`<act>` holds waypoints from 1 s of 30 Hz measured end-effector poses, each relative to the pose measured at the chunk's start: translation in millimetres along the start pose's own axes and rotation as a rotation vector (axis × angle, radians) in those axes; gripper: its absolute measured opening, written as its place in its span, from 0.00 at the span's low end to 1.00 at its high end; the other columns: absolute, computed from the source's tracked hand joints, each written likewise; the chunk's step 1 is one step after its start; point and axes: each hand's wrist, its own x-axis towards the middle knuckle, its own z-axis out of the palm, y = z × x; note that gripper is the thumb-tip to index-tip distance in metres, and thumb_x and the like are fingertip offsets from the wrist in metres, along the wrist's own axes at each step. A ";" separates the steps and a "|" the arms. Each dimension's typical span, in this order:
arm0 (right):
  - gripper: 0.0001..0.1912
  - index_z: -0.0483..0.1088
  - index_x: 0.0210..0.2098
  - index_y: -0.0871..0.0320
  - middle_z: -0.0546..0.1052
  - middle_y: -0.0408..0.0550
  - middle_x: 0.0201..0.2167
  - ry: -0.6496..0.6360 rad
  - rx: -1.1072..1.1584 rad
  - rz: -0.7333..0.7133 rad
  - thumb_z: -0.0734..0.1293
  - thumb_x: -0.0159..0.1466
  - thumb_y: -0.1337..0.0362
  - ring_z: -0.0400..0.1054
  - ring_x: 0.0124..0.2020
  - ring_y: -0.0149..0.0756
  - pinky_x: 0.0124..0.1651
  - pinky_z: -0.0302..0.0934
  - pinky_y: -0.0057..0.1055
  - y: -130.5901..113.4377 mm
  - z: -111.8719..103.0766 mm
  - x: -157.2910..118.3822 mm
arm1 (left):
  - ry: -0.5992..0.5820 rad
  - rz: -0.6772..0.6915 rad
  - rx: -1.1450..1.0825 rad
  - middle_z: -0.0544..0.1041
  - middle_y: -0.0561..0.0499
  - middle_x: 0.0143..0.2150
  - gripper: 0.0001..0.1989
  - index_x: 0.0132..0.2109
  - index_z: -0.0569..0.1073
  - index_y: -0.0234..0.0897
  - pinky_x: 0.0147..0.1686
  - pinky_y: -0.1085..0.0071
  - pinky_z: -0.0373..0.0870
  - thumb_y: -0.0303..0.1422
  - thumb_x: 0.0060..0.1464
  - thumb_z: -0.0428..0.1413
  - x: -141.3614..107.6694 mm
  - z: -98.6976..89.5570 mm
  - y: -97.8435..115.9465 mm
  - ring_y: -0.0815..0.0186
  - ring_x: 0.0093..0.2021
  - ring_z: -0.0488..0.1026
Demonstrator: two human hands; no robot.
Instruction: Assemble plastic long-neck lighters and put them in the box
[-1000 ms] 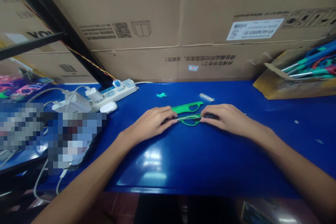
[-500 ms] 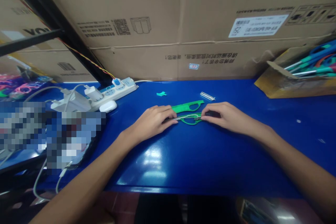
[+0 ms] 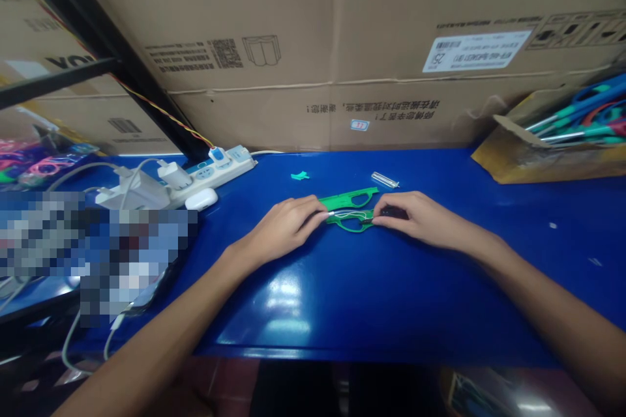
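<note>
My left hand [image 3: 297,218] pinches a thin silver-tipped rod [image 3: 334,214] between thumb and fingers. White wires [image 3: 355,214] run from it toward my right hand [image 3: 408,212]. The right fingertips are pressed together on a small dark part at the wire end, and a black object [image 3: 394,211] shows under the palm. Below the wires lies a green plastic shell half [image 3: 353,229] with an oval finger hole. A second green shell half [image 3: 348,199] lies just behind it, partly covered by my left hand.
Behind the hands lie a small green piece [image 3: 300,175] and a clear or silvery tube [image 3: 385,180]. A power strip [image 3: 215,172] with chargers and a white case [image 3: 201,198] stand left. At right, a cardboard box [image 3: 508,150] holds colourful tools. A large carton [image 3: 293,104] walls the back.
My left hand has drawn the silver-tipped rod slightly up off the front green shell half. The wires sit a little differently. My right hand has barely moved.
</note>
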 end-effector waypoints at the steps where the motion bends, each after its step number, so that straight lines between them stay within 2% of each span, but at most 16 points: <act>1: 0.13 0.74 0.39 0.54 0.79 0.44 0.36 -0.001 0.003 0.001 0.63 0.70 0.53 0.71 0.35 0.36 0.38 0.59 0.32 0.3 0.2 0.0 | 0.000 0.002 0.002 0.77 0.49 0.43 0.16 0.47 0.74 0.37 0.41 0.66 0.70 0.39 0.72 0.44 0.2 0.6 0.1 0.64 0.40 0.75; 7: 0.13 0.74 0.39 0.54 0.80 0.46 0.39 0.020 0.015 -0.001 0.63 0.70 0.54 0.72 0.39 0.38 0.42 0.60 0.34 2.8 3.4 2.1 | 0.015 0.060 0.034 0.76 0.48 0.46 0.15 0.49 0.76 0.37 0.46 0.67 0.71 0.37 0.72 0.46 0.8 2.6 -0.6 0.64 0.45 0.75; 11: 0.13 0.74 0.39 0.54 0.80 0.45 0.39 0.033 0.059 0.065 0.64 0.69 0.52 0.72 0.39 0.39 0.42 0.60 0.34 2.5 5.9 3.0 | 0.022 0.064 0.073 0.77 0.49 0.46 0.15 0.48 0.78 0.40 0.44 0.67 0.69 0.38 0.71 0.48 0.2 2.9 -2.6 0.64 0.45 0.75; 17: 0.13 0.74 0.37 0.53 0.79 0.44 0.36 0.078 0.093 0.154 0.66 0.67 0.51 0.71 0.36 0.37 0.39 0.59 0.33 2.5 10.6 3.7 | 0.056 0.026 0.081 0.78 0.50 0.47 0.13 0.50 0.77 0.40 0.43 0.66 0.66 0.39 0.70 0.50 0.1 5.6 -5.0 0.64 0.45 0.76; 21: 0.14 0.73 0.35 0.54 0.75 0.42 0.29 0.118 0.094 0.208 0.68 0.65 0.50 0.68 0.30 0.35 0.33 0.56 0.31 2.2 11.5 5.0 | 0.076 0.009 0.019 0.78 0.50 0.45 0.13 0.49 0.76 0.38 0.42 0.68 0.66 0.38 0.70 0.49 1.6 8.2 -5.9 0.65 0.43 0.75; 24: 0.14 0.73 0.33 0.55 0.74 0.42 0.26 0.090 0.070 0.249 0.68 0.65 0.50 0.65 0.28 0.34 0.31 0.53 0.30 1.4 9.6 5.3 | 0.083 0.012 -0.006 0.78 0.50 0.44 0.12 0.48 0.76 0.38 0.42 0.68 0.67 0.38 0.70 0.50 2.2 9.2 -6.8 0.65 0.43 0.75; 30: 0.14 0.73 0.37 0.55 0.72 0.41 0.26 0.010 0.093 0.166 0.67 0.66 0.51 0.63 0.27 0.32 0.32 0.52 0.30 -2.5 6.3 1.6 | 0.063 0.060 -0.013 0.78 0.50 0.48 0.11 0.49 0.78 0.41 0.47 0.66 0.68 0.38 0.68 0.53 0.8 8.9 -8.6 0.63 0.48 0.75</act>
